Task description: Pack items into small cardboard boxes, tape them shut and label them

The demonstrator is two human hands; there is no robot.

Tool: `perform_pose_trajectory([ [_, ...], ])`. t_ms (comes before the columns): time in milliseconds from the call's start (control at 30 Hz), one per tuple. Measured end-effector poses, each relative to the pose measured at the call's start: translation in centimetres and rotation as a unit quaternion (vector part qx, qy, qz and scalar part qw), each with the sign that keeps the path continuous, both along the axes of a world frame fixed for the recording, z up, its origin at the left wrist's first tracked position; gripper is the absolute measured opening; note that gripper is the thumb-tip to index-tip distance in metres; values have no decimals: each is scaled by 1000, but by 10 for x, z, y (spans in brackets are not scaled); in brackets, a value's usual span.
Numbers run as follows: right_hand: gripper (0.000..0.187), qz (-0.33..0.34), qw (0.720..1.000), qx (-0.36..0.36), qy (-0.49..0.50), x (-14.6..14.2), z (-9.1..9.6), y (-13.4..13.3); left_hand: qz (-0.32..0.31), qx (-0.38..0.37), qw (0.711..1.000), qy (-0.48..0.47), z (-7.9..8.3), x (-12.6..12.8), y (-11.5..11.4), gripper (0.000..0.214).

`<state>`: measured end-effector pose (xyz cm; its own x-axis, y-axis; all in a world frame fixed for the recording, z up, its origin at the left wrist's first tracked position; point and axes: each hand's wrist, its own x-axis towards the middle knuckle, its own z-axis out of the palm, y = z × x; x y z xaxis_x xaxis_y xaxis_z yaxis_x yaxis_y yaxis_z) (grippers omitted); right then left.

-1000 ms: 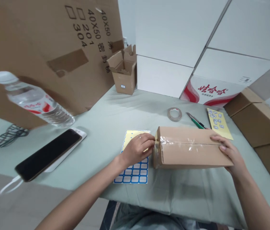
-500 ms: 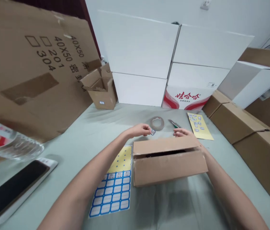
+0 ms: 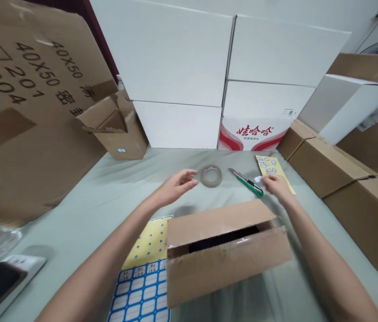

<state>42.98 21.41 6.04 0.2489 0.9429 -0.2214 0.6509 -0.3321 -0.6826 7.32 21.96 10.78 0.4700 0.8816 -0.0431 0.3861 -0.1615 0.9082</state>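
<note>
Left hand (image 3: 175,185): released, palm down, fingers loosely spread, holding nothing. It hovers beyond the far left corner of the cardboard box (image 3: 222,250), fingertips just short of the tape roll (image 3: 211,175), not touching it.

Right hand (image 3: 274,185): beyond the box's far right corner. Your fingertips pinch a small label (image 3: 258,179), pale and blurred; its print is unreadable.

Box: nearest to you, on the green-grey table (image 3: 108,201). Its long axis runs left to right, the right end slightly farther away. The top flaps are parted, leaving a dark slit along that axis, facing up.

Tape roll: lies flat, hole upward, behind the box.

Utility knife (image 3: 246,181): green, behind the box and right of the roll, just beside your right hand. Long axis diagonal, blade end pointing away and left.

Yellow sheet (image 3: 272,167): behind the box's right end, carrying small stickers.

Blue label sheet (image 3: 142,286): against the box's left side, grid of blue-bordered blanks, top part yellow.

Writing: red-and-white carton (image 3: 255,132) behind the box reads "娃哈哈"; the large cardboard panel (image 3: 24,112) to its left reads "40X50", "201", "304".
</note>
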Motion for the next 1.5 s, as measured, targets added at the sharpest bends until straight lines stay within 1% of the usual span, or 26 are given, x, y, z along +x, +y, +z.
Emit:
perform_pose_trajectory([
  [67, 34, -61, 997, -6, -46, 35, -1, -6, 29, 37, 999, -2, 30, -15, -32, 47],
  [133, 33, -98, 992, -13, -80, 53, -4, -10, 45, 137, 987, 74, 57, -21, -70, 41],
  [167, 33, -109, 990, -12, -91, 56, -6, -10, 24, 190, 976, 104, 68, -20, -90, 38],
  [200, 33, -118, 988, -6, -96, 55, -7, -9, -10, 245, 961, 126, 74, -17, -109, 40],
  [233, 33, -122, 988, 4, -96, 52, -8, -9, -37, 294, 943, 149, 77, -13, -126, 49],
  [267, 34, -124, 988, 18, -91, 49, -7, -11, -62, 335, 923, 181, 76, -8, -140, 61],
  [333, 35, -108, 991, 56, -59, 40, -2, -21, -85, 390, 881, 253, 63, -1, -157, 83],
  [367, 34, -88, 993, 76, -32, 36, 0, -32, -84, 404, 864, 288, 55, 0, -160, 89],
  [433, 28, -27, 992, 113, 44, 25, 3, -63, -73, 411, 846, 333, 39, -3, -159, 87],
  [500, 27, 40, 980, 138, 138, 9, -1, -102, -80, 399, 843, 353, 31, -10, -151, 80],
  [533, 33, 67, 970, 143, 186, -1, -5, -122, -92, 393, 842, 358, 31, -14, -147, 77],
  [600, 45, 99, 946, 145, 274, -21, -17, -153, -114, 386, 841, 363, 34, -19, -139, 72],
  [667, 51, 109, 921, 140, 347, -37, -29, -170, -127, 384, 841, 360, 39, -20, -133, 69],
  [767, 52, 110, 891, 130, 421, -48, -41, -174, -131, 371, 850, 350, 41, -20, -131, 67],
  [833, 49, 113, 876, 124, 452, -49, -43, -169, -132, 364, 857, 340, 38, -20, -131, 66],
  [967, 46, 129, 857, 108, 487, -47, -36, -160, -131, 351, 869, 324, 33, -25, -133, 68],
  [1100, 41, 151, 846, 88, 504, -44, -27, -157, -128, 332, 876, 325, 34, -31, -135, 69],
  [1200, 35, 159, 848, 81, 499, -41, -22, -160, -124, 324, 879, 327, 36, -29, -134, 68],
  [1267, 33, 155, 857, 91, 483, -40, -16, -163, -121, 324, 881, 323, 37, -24, -135, 68],
  [1333, 35, 149, 867, 111, 463, -37, -7, -167, -116, 322, 886, 312, 37, -18, -139, 67],
  [1400, 42, 154, 876, 150, 432, -34, 5, -171, -107, 305, 898, 297, 38, -13, -145, 62],
  [1433, 47, 170, 882, 180, 402, -33, 12, -172, -103, 290, 907, 289, 39, -12, -147, 57],
  [1500, 54, 234, 891, 250, 297, -33, 24, -173, -105, 243, 925, 273, 45, -13, -145, 49],
])
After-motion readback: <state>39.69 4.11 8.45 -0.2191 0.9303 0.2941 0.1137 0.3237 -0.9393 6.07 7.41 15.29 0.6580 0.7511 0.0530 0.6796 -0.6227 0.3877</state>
